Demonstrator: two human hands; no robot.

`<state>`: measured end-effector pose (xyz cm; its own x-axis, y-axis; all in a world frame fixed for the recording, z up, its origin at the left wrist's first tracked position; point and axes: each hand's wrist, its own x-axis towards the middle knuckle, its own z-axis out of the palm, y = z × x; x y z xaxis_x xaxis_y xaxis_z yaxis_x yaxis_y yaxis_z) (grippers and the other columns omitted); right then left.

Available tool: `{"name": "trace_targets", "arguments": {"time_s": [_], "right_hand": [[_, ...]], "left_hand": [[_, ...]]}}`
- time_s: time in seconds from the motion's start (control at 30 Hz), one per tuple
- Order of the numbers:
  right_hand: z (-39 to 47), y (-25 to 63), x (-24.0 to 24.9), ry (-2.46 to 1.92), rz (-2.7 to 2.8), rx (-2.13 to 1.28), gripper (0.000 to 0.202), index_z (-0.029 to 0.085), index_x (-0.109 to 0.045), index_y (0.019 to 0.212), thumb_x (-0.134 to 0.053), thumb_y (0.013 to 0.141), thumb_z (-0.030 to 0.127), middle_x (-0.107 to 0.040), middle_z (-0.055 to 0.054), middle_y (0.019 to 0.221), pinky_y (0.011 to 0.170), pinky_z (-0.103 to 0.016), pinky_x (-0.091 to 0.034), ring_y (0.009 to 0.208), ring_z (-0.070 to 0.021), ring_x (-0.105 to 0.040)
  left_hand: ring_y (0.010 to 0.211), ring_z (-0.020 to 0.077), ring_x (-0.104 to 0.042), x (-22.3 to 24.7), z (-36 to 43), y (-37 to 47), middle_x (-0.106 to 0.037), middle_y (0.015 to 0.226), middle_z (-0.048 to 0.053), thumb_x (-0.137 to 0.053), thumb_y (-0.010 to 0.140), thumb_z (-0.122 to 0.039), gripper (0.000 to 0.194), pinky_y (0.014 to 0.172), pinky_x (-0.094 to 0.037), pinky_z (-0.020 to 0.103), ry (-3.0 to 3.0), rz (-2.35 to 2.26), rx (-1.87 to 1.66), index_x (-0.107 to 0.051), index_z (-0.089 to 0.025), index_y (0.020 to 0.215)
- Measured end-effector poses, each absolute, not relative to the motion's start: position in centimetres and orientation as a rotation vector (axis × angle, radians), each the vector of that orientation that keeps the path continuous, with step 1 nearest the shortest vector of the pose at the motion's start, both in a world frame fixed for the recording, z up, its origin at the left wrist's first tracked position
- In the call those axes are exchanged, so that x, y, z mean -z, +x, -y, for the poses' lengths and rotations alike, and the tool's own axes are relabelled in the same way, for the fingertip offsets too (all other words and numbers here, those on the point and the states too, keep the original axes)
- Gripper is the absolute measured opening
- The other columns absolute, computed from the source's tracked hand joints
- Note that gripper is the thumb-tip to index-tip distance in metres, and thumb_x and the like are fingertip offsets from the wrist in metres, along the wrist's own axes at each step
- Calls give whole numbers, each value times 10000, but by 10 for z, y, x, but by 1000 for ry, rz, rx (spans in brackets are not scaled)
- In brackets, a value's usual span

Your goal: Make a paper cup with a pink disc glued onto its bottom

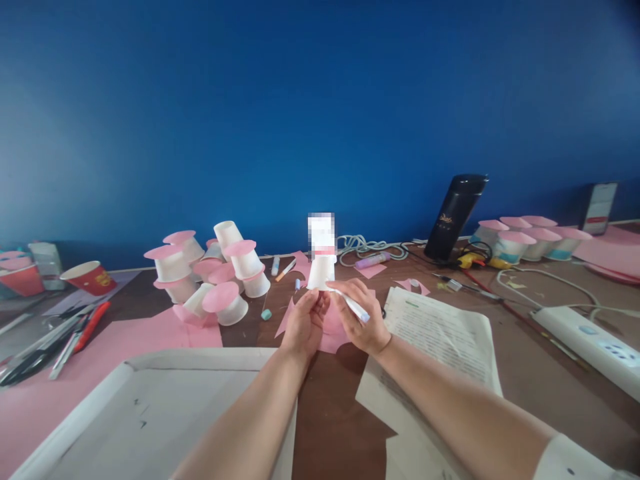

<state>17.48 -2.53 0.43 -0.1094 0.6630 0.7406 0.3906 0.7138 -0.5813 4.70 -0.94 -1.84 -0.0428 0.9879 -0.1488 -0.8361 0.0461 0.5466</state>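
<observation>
In the middle of the table my left hand (306, 323) is closed round the lower part of a small white paper cup (319, 275). The cup's narrow end points up. My right hand (364, 317) grips a slim white pen (353, 305) with a pale blue end, and its front end reaches the cup's side. Pink paper (334, 332) lies under both hands. To the left stand several white paper cups with pink paper discs (221, 298) on them, some stacked and some tipped over.
A printed paper stack (445, 333) lies right of my hands. A white tray-like sheet (165, 413) fills the front left. Behind are a phone (321, 233), a black thermos (454, 217) and coiled cable. A power strip (593, 340) lies right; cutters (93, 327) and a red cup (89, 278) are left.
</observation>
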Motion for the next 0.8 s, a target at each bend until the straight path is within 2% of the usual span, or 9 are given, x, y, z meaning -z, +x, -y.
{"name": "trace_targets", "arguments": {"time_s": [0.13,0.43,0.8], "right_hand": [[23,173,0,-907,1700,-246,161,223,-623,988,-495,922,294,-667,-58,909,802,-318,-510,873,-187,-629],[18,174,4,-973,1698,-142,119,211,-604,944,-508,908,272,-662,-47,875,766,-296,-493,831,-175,-630],[18,173,2,-982,1734,-68,129,216,-607,944,-495,917,273,-682,-53,888,794,-341,-465,847,-198,-631]], "left_hand": [[661,95,-658,17,10,47,-680,690,54,-627,770,-53,65,713,-547,190,326,-599,-1498,-652,-87,720],[663,104,-666,18,8,47,-679,695,59,-625,776,-56,71,712,-556,200,312,-634,-1506,-646,-92,719],[662,104,-663,16,11,48,-693,716,57,-676,746,-89,37,727,-549,218,379,-615,-1502,-648,-103,727]]}}
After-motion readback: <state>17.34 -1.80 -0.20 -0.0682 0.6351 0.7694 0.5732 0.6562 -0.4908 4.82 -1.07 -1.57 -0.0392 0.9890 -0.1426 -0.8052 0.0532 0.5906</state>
